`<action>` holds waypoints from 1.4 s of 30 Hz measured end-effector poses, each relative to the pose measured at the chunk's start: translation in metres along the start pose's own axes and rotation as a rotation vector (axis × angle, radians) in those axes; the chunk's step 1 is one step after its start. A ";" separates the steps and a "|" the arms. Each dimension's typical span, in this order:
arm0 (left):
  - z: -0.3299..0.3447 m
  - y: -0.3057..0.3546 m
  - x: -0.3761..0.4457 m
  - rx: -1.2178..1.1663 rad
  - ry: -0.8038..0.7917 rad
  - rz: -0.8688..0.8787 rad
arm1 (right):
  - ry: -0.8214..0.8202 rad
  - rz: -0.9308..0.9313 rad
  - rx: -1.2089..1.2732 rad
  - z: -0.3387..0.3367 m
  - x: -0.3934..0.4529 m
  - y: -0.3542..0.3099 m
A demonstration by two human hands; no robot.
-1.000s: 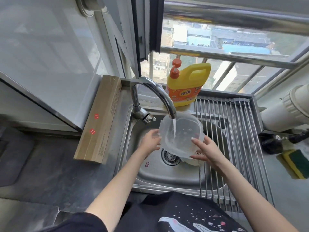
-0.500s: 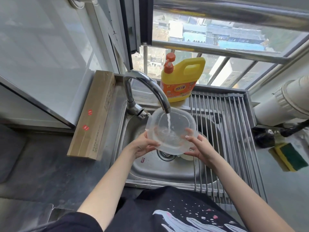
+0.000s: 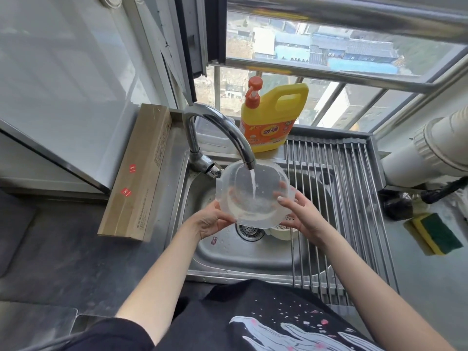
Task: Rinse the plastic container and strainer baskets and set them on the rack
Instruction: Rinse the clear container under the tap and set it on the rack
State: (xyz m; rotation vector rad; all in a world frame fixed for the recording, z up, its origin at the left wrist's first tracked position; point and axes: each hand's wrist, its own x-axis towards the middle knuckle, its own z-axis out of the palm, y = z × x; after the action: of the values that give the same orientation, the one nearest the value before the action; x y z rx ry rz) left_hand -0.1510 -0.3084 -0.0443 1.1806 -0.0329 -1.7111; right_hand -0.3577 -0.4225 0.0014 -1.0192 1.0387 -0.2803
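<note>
Holding the clear, rounded plastic container (image 3: 249, 196) under the curved steel faucet (image 3: 222, 133), my left hand (image 3: 211, 221) and right hand (image 3: 301, 214) grasp its rim; a cream strainer basket (image 3: 281, 231), I think, lies below.

Bright daylight pours in through the window (image 3: 329, 46) ahead of me, washing out the white wall on the left. The steel faucet (image 3: 215, 127) and sink (image 3: 253, 254) carry soft glare. Wide-angle distortion bends lines at the edges. Focus is fairly sharp; shadows are soft and faint.
</note>
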 end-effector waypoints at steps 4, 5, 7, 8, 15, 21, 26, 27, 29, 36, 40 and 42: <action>0.005 -0.003 0.004 -0.011 0.053 -0.008 | -0.012 -0.029 -0.068 0.002 -0.003 -0.005; 0.006 -0.004 0.005 -0.037 0.065 -0.012 | -0.009 -0.036 -0.080 0.003 -0.004 -0.006; 0.008 -0.005 0.006 -0.077 0.064 -0.023 | 0.023 -0.048 -0.119 0.005 -0.006 -0.010; 0.009 -0.006 0.007 -0.059 0.071 -0.028 | 0.052 -0.057 -0.161 0.007 -0.008 -0.012; 0.034 -0.031 0.025 0.290 0.494 -0.054 | 0.273 -0.195 -0.543 0.024 -0.007 -0.019; 0.040 -0.025 0.019 0.432 0.408 -0.147 | 0.351 -0.125 -0.507 0.006 -0.008 -0.025; 0.014 -0.018 0.021 0.416 0.482 -0.162 | 0.433 -0.369 -0.767 0.003 -0.023 -0.016; 0.009 -0.018 0.021 0.421 0.484 -0.167 | 0.440 -0.409 -0.842 0.002 -0.024 -0.010; 0.006 -0.018 0.019 0.378 0.467 -0.160 | 0.445 -0.503 -0.956 0.002 -0.030 -0.002; 0.013 -0.008 0.013 0.046 0.254 -0.148 | 0.524 -1.000 -1.211 -0.007 -0.037 0.026; 0.023 0.005 0.013 -0.104 0.079 -0.120 | 0.482 -1.162 -1.468 -0.013 -0.031 0.043; 0.028 0.007 0.015 -0.075 0.087 -0.121 | 0.429 -1.170 -1.539 -0.009 -0.030 0.053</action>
State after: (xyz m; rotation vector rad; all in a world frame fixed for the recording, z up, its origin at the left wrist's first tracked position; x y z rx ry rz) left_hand -0.1659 -0.3359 -0.0360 1.2204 0.1571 -1.7488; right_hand -0.3942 -0.3808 -0.0254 -3.0571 0.7985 -0.6828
